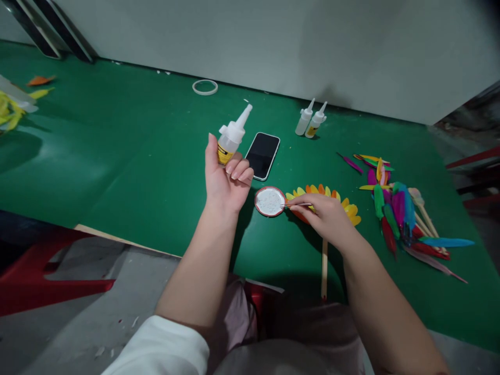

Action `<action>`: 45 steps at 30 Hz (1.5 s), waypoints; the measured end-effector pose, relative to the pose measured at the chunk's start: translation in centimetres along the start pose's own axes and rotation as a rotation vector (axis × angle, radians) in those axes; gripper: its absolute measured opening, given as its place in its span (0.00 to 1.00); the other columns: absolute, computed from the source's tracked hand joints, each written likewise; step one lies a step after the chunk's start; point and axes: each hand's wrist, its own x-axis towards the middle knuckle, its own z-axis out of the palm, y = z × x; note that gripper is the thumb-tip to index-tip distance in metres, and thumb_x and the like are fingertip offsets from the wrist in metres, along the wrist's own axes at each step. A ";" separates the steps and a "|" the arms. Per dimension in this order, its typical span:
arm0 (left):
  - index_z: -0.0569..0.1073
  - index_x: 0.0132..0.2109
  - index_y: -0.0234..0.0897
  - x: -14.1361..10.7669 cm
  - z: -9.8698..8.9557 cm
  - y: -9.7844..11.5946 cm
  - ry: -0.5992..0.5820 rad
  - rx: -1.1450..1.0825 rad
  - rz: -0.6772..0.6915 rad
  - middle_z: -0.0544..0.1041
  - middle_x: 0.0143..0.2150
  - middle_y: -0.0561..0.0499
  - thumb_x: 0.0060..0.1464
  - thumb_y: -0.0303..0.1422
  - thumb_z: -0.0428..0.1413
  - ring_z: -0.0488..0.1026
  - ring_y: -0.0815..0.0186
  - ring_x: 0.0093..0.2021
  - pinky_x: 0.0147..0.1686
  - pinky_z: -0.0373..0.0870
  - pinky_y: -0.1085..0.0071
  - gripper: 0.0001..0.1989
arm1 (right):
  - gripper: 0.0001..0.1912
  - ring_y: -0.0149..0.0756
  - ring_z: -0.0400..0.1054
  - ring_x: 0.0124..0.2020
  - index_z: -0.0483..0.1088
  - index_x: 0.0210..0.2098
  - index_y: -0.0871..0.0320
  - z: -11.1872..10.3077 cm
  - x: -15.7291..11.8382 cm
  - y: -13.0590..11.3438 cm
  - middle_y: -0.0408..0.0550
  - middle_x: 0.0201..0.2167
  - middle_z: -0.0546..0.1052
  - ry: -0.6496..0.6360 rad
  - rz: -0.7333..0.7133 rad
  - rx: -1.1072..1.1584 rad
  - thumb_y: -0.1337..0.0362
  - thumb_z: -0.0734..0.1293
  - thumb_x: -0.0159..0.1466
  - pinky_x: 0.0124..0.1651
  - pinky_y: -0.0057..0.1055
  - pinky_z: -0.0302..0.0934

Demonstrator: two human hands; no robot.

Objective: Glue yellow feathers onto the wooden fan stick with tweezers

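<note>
My left hand (230,182) is wrapped round a small glue bottle (229,139) with a white nozzle and yellow label, held upright and slightly tilted above the table. In my right hand (324,213) is a pair of thin metal tweezers (299,204), pinched between thumb and fingers. Their tips reach the right side of a small round dish (269,201) with a red rim and a white, speckled inside. Partly hidden under my right hand lies a fan of yellow and orange petal-like pieces (352,211), with a wooden stick handle (324,268) pointing toward me.
A phone (263,155) lies beyond the dish. Two more glue bottles (304,121) stand near the wall, not far from a white ring (205,87). Coloured feathers (398,208) and wooden sticks are heaped at the right. A red stool (58,281) stands at the lower left.
</note>
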 end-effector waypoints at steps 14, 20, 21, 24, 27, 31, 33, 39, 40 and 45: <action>0.68 0.25 0.39 -0.1 0.1 0.0 0.045 0.037 0.008 0.51 0.13 0.59 0.58 0.50 0.42 0.50 0.77 0.11 0.12 0.52 0.79 0.24 | 0.06 0.37 0.73 0.36 0.73 0.35 0.53 0.1 0.0 0.0 0.44 0.34 0.79 -0.010 0.005 0.016 0.65 0.63 0.61 0.39 0.34 0.65; 0.69 0.29 0.39 0.0 0.1 -0.1 0.048 0.060 0.011 0.50 0.14 0.60 0.58 0.47 0.44 0.49 0.78 0.12 0.12 0.51 0.80 0.20 | 0.05 0.36 0.73 0.35 0.74 0.32 0.53 0.0 0.0 -0.3 0.44 0.33 0.79 0.077 0.092 0.129 0.64 0.65 0.59 0.39 0.34 0.67; 0.70 0.30 0.39 0.0 0.1 -0.2 0.052 0.068 0.020 0.50 0.15 0.60 0.58 0.46 0.45 0.49 0.78 0.12 0.12 0.50 0.80 0.19 | 0.05 0.37 0.74 0.34 0.75 0.31 0.53 -0.1 -0.1 -0.3 0.44 0.32 0.79 0.124 0.146 0.200 0.63 0.66 0.58 0.38 0.34 0.67; 0.72 0.33 0.41 0.0 0.1 -0.5 0.015 0.051 0.049 0.52 0.16 0.60 0.57 0.42 0.50 0.50 0.79 0.12 0.12 0.50 0.81 0.12 | 0.06 0.36 0.74 0.30 0.75 0.30 0.55 -0.2 0.0 -0.2 0.45 0.29 0.78 0.286 0.306 0.491 0.60 0.68 0.55 0.34 0.33 0.69; 0.72 0.37 0.41 0.0 0.1 -0.9 -0.040 0.024 0.047 0.55 0.17 0.60 0.55 0.37 0.54 0.54 0.80 0.14 0.12 0.50 0.82 0.06 | 0.09 0.34 0.73 0.26 0.73 0.30 0.57 -0.4 0.1 0.0 0.46 0.26 0.78 0.418 0.364 0.744 0.59 0.70 0.53 0.32 0.33 0.70; 0.72 0.39 0.37 0.0 0.2 -1.2 -0.080 0.033 -0.007 0.54 0.17 0.61 0.52 0.35 0.58 0.55 0.80 0.15 0.13 0.51 0.84 0.07 | 0.10 0.32 0.72 0.24 0.72 0.30 0.57 -0.7 0.2 0.0 0.44 0.23 0.76 0.468 0.414 0.936 0.58 0.71 0.52 0.30 0.32 0.70; 0.72 0.36 0.35 0.0 0.3 -1.2 -0.091 0.050 -0.024 0.53 0.16 0.61 0.52 0.39 0.57 0.54 0.80 0.14 0.13 0.51 0.83 0.11 | 0.10 0.31 0.72 0.23 0.72 0.30 0.58 -0.8 0.3 0.0 0.43 0.22 0.76 0.460 0.440 1.012 0.59 0.71 0.52 0.30 0.30 0.70; 0.72 0.30 0.33 -0.4 0.5 -1.4 -0.102 0.125 -0.055 0.51 0.13 0.61 0.52 0.44 0.55 0.54 0.79 0.13 0.13 0.51 0.81 0.17 | 0.09 0.28 0.71 0.22 0.73 0.28 0.58 -1.2 0.4 -0.1 0.42 0.23 0.75 0.548 0.464 1.150 0.61 0.73 0.49 0.30 0.26 0.69; 0.72 0.30 0.33 -0.5 0.6 -1.4 -0.100 0.138 -0.056 0.51 0.13 0.61 0.52 0.44 0.55 0.53 0.79 0.13 0.13 0.51 0.81 0.17 | 0.09 0.28 0.70 0.22 0.73 0.28 0.58 -1.3 0.5 -0.2 0.42 0.23 0.75 0.571 0.464 1.146 0.61 0.73 0.49 0.30 0.26 0.69; 0.72 0.29 0.33 -0.6 0.7 -1.8 -0.097 0.171 -0.056 0.54 0.12 0.60 0.51 0.45 0.55 0.54 0.78 0.13 0.14 0.53 0.80 0.17 | 0.11 0.28 0.70 0.22 0.73 0.28 0.58 -1.6 0.6 -0.7 0.43 0.22 0.75 0.638 0.462 1.168 0.61 0.74 0.47 0.29 0.26 0.69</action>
